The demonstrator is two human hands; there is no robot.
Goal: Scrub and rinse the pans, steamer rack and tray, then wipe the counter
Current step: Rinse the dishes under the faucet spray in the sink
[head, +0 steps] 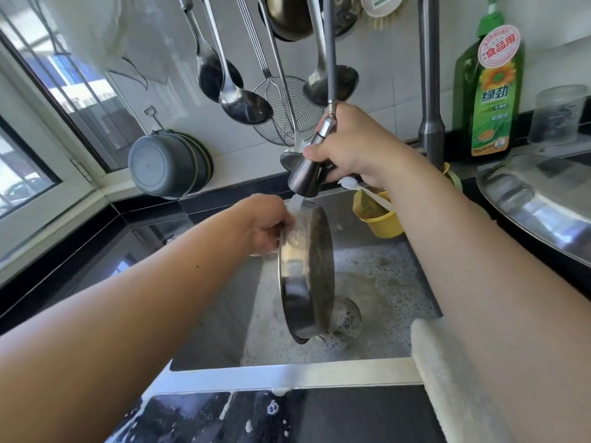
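Over foamy sink [399, 282], upended steel pan [307, 270], wet, soap-flecked.

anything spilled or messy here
Yes: white suds are splashed on the black counter in front of the sink, with one dribble over its front rim. Foamy water also lies on the sink bottom around the drain.

Round steel pan [305, 270], held on edge over the foamy sink [383, 282], water striking its top rim

Both forearms are bare, no sleeves, with a small mole on the left forearm [197, 266].
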